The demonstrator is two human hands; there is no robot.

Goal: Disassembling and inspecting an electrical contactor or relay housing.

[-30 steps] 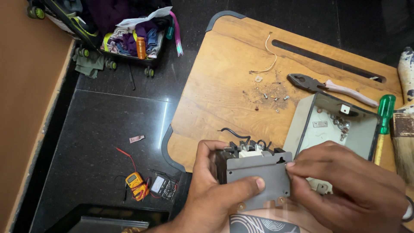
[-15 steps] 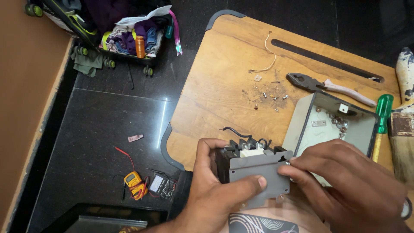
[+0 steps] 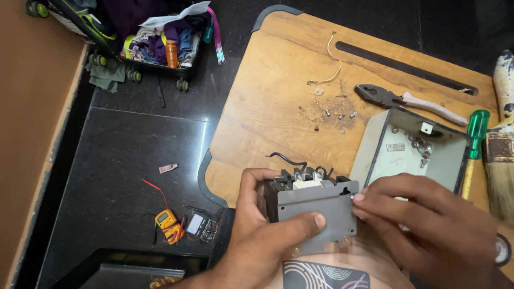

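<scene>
My left hand (image 3: 265, 233) grips a small electrical unit (image 3: 313, 211) with a grey metal plate on its near face and dark wires on top; the thumb lies across the plate. My right hand (image 3: 428, 230) touches the plate's right edge with its fingertips. The unit is held just above the near edge of a wooden lap table (image 3: 278, 107). An open grey metal box (image 3: 412, 152) with screws inside stands behind my right hand.
Pliers (image 3: 407, 99), loose screws (image 3: 337, 115) and a thin wire (image 3: 332, 64) lie on the table. A green-handled screwdriver (image 3: 474, 144) and a paintbrush (image 3: 500, 160) sit at the right. On the dark floor are a yellow multimeter (image 3: 167, 222) and a wheeled tray of clutter (image 3: 160, 37).
Both hands stay on the unit with only slight shifts; my right fingertips have slid a little along the plate's right edge.
</scene>
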